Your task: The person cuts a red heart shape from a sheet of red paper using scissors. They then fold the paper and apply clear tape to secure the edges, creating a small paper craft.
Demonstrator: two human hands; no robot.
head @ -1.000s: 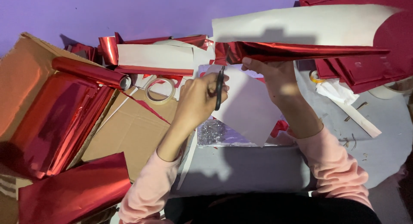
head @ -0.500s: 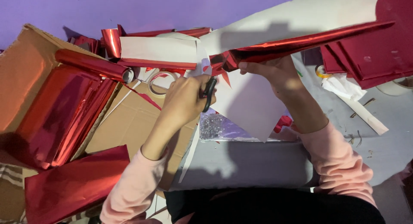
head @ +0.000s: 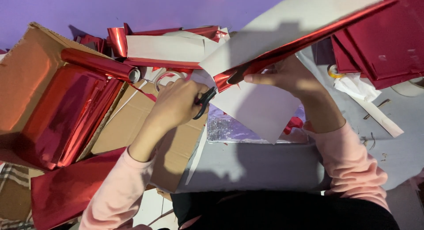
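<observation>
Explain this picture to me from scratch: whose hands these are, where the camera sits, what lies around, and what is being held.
There is no machine here. A camera worn on a person's head looks down at their own two hands in pink sleeves. The left hand grips black-handled scissors. The right hand holds a large sheet of foil paper, shiny red on one side and white on the other, with the scissors at its edge. Around them lie a cardboard box holding a roll of red foil, flat cardboard, more red sheets and a silver glittery piece.
</observation>
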